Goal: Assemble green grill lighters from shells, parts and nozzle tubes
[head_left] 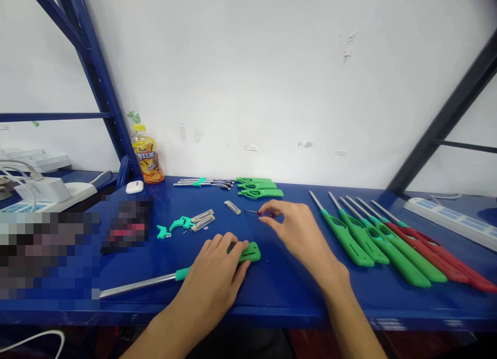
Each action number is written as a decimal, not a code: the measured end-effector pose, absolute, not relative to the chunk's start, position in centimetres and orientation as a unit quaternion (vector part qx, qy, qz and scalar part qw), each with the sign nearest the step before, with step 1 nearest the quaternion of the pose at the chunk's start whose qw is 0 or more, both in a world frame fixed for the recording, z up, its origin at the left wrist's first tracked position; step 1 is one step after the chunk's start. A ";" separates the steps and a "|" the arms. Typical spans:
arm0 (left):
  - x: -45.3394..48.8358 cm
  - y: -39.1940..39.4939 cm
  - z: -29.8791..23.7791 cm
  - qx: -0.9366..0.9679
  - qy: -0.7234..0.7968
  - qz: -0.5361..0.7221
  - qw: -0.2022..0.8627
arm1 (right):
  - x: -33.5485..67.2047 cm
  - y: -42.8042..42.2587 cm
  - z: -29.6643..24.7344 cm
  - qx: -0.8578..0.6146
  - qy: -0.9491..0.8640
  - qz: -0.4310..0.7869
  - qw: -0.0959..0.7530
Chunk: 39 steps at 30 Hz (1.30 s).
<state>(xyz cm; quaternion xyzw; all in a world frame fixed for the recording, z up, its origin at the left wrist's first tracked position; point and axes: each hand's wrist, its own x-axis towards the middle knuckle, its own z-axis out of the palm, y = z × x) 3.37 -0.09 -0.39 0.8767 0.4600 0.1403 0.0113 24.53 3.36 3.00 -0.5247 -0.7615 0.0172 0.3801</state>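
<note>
My left hand is closed over the green handle of a long-necked gas lighter, which lies on the blue table. Its silver tube points left. Between thumb and fingers my right hand pinches a small screwdriver, its thin shaft pointing left. Just beyond the screwdriver's tip lies a clear lighter fuel tank. Further left are more clear tanks and loose teal plastic pieces. Part of the lighter's handle is hidden under my left fingers.
Several whole lighters, green and red, lie in a row at right. Green handle shells and metal tubes are near the wall. A drink bottle, white case and power strip are also there.
</note>
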 end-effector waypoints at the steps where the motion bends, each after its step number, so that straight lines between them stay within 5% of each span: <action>1: 3.4 -0.1 -0.3 0.878 0.459 0.137 0.006 | 24.7 3.4 2.7 -0.537 -0.763 0.014 0.360; 10: -0.8 -1.9 0.9 0.911 0.380 0.148 -0.063 | 24.5 2.4 2.7 -0.555 -0.786 0.029 0.271; 20: -5.6 -0.7 -1.2 0.893 0.438 0.034 -0.102 | 21.8 0.5 4.5 -0.384 -0.862 0.300 0.138; 30: -6.8 1.4 4.5 0.916 0.321 0.236 -0.037 | 22.3 -1.2 6.9 -0.308 -0.817 0.386 0.297; 36: -6.5 1.7 5.1 0.909 0.284 0.286 -0.103 | 21.2 -1.8 6.7 -0.270 -0.794 0.482 0.255; 39: -5.6 1.9 5.6 0.884 0.275 0.334 -0.177 | 20.9 -1.5 6.3 -0.279 -0.763 0.499 0.302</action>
